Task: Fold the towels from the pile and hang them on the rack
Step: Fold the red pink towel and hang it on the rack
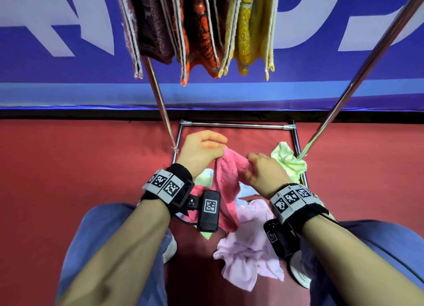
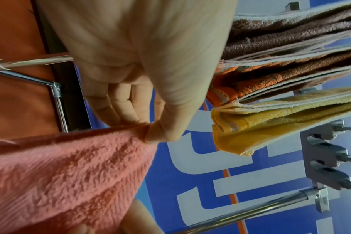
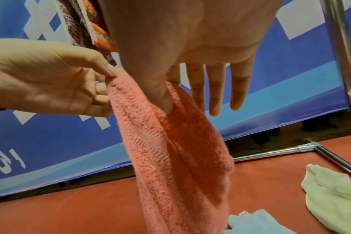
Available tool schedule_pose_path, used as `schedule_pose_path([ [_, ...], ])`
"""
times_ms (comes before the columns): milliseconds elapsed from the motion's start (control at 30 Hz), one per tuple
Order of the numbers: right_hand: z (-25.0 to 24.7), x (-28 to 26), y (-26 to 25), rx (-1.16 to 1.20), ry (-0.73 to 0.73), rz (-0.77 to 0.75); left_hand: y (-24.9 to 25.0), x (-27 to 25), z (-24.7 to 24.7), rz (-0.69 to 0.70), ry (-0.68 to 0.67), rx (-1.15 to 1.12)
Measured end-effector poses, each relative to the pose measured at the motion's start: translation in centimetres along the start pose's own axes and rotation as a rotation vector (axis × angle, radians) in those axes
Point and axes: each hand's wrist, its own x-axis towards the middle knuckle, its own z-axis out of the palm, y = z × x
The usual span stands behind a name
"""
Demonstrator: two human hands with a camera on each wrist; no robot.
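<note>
Pink terry cloth, a small towel (image 1: 226, 179), hangs at the centre of the head view, held up by both hands over the pile (image 1: 247, 248) at the lower middle. The left hand (image 1: 202, 150) pinches its top corner between thumb and fingertips; the left wrist view shows that pinch close up, thumb tip pressed on the edge. The right hand (image 1: 263, 172) looks like a closed grip from above, but the right wrist view shows only thumb and forefinger nipping the cloth while the other three fingers (image 3: 216, 88) point down straight. Only the head view shows the pale pink towel (image 1: 250, 255) on the red floor (image 1: 68, 168). Folded brown, orange and yellow towels (image 1: 199, 28) hang from the rack (image 1: 158, 94) across the top of the frame.
</note>
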Motion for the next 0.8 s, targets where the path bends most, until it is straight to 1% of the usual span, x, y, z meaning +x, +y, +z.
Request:
schedule_pose_path([
  [100,-0.4,0.0,0.0,-0.003,0.014,0.022,0.0,0.3,-0.1,-0.009,0.060,-0.026],
  [267,-0.4,0.0,0.4,-0.001,0.019,0.063,-0.5,1.1,-0.6,0.002,0.214,-0.020],
  [333,-0.5,0.0,0.6,0.022,0.057,0.059,-1.0,1.6,-1.1,0.019,0.277,0.015],
  [400,-0.8,0.1,0.6,0.051,0.127,0.052,-1.5,2.0,-1.6,0.025,0.312,0.052],
  [500,-1.6,0.0,0.4,0.197,0.294,0.038,-2.0,2.3,-1.8,0.059,0.339,0.169],
  [600,-2.5,-0.3,0.1,0.382,0.423,0.011,-2.2,2.1,-1.8,0.106,0.328,0.403],
  [700,-2.9,-0.3,-0.1,0.449,0.456,0.020,-2.5,2.0,-1.8,0.155,0.294,0.586],
  [800,-3.0,-0.1,0.1,0.423,0.461,0.075,-2.6,1.9,-1.8,0.142,0.220,0.673],
])
